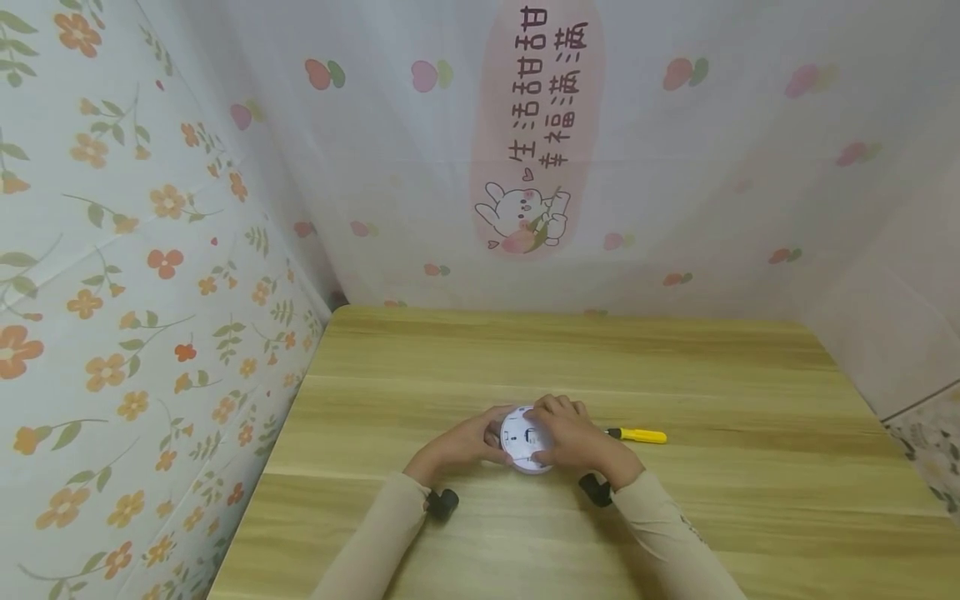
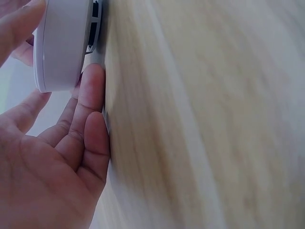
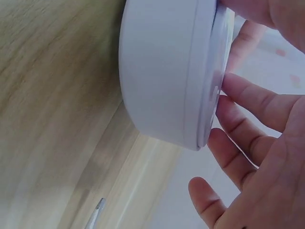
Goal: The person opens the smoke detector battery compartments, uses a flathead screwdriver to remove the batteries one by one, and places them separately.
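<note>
A white round device (image 1: 522,439) lies on the wooden table (image 1: 570,350), held between both hands. My left hand (image 1: 480,437) grips its left side; in the left wrist view the thumb (image 2: 19,24) lies over the device (image 2: 62,43) and the fingers (image 2: 90,109) run along the table under its rim. My right hand (image 1: 562,433) cups the right side and top. In the right wrist view the device (image 3: 162,71) is tilted up off the wood, with a fingertip on its face and the other fingers (image 3: 252,100) curved just behind it.
A yellow-handled screwdriver (image 1: 637,435) lies on the table just right of my right hand; its metal tip (image 3: 97,210) shows in the right wrist view. Patterned curtain walls (image 1: 150,250) close in the table at the left, back and right.
</note>
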Demonstrator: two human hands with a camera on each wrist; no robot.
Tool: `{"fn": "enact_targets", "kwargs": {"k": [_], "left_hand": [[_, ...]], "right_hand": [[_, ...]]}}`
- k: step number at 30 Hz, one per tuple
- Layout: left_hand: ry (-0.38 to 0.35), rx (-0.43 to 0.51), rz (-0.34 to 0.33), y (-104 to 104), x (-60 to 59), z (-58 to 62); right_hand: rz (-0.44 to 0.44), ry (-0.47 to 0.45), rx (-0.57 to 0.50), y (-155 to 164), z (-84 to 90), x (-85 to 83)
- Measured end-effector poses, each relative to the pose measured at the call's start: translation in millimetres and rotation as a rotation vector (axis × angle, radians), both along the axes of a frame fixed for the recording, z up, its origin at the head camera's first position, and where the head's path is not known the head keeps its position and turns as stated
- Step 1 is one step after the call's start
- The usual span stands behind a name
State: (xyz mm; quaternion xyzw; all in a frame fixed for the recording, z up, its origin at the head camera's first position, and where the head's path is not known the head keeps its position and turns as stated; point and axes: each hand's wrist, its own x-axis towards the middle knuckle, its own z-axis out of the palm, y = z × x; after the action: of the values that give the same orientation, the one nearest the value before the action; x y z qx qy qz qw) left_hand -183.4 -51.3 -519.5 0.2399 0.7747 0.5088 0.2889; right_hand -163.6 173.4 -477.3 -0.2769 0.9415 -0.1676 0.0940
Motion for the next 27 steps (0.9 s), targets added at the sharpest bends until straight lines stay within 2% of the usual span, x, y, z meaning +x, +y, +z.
{"fn": "enact_targets", "kwargs": {"k": [11, 27], "left_hand": [[-0.009, 0.006, -0.017, 1, 1.3, 2.9], [-0.001, -0.026, 0.015, 2, 2.6, 2.0]], "right_hand": [[0.014, 0.029, -0.044, 2, -1.5, 0.2], [-0.033, 0.069, -0.06, 16, 11.3, -0.3]]}}
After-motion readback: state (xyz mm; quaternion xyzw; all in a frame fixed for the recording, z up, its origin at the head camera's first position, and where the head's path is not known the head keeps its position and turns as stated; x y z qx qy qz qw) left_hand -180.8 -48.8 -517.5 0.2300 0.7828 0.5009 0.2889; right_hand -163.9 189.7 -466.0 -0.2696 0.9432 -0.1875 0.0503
